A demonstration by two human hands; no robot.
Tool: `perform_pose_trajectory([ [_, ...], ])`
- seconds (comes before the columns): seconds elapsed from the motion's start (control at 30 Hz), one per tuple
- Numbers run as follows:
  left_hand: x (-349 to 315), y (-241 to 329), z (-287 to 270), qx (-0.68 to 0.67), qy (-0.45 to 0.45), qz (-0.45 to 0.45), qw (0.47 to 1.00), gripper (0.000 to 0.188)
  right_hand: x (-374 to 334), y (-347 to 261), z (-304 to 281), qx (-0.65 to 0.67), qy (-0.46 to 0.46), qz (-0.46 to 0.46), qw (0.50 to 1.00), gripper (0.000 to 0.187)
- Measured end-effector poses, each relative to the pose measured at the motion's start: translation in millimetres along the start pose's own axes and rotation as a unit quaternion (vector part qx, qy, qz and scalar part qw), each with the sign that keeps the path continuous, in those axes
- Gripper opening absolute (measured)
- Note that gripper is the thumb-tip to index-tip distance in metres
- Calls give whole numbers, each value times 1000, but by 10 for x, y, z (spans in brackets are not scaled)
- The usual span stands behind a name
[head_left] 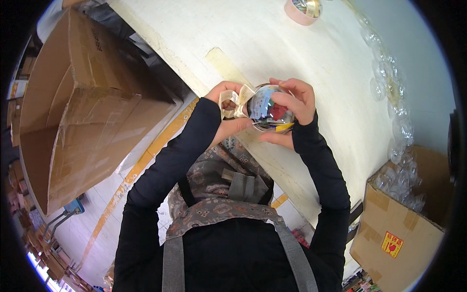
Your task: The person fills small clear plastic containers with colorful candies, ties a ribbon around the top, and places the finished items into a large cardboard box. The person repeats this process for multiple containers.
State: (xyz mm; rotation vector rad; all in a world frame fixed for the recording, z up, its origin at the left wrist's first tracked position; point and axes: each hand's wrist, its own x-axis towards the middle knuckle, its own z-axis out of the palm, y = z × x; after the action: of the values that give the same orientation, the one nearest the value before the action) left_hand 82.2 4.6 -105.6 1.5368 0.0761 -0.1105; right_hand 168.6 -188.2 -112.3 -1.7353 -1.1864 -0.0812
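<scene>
Both hands hold a clear round container with colourful contents, red, blue and yellow among them, over the edge of the white table. A pale gold ribbon bow sits at the container's left side. My left hand grips that side by the bow, its thumb below and its fingers partly hidden behind the ribbon. My right hand curls round the right side, fingers over the top and thumb underneath.
A big open cardboard box stands on the left. Another carton at the right holds clear plastic pieces. More clear round shells line the table's far right edge. At the top sits a pink round tub.
</scene>
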Motion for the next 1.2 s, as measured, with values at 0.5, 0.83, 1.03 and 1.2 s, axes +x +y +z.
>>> perform_pose_trajectory([
  [0.5,87,241,-97,-91,-10,4,996,58,119,-261,-16,-173,-92,37,980,64],
  [0.83,389,188,-55,148,-107,170,968,89,-20,-100,57,43,-89,172,980,85],
  [1.03,503,54,-228,154,-186,152,958,97,-74,-187,24,-109,-105,84,985,92],
  [1.2,601,265,-266,196,-197,141,950,99,-119,-120,64,119,-64,220,966,93],
])
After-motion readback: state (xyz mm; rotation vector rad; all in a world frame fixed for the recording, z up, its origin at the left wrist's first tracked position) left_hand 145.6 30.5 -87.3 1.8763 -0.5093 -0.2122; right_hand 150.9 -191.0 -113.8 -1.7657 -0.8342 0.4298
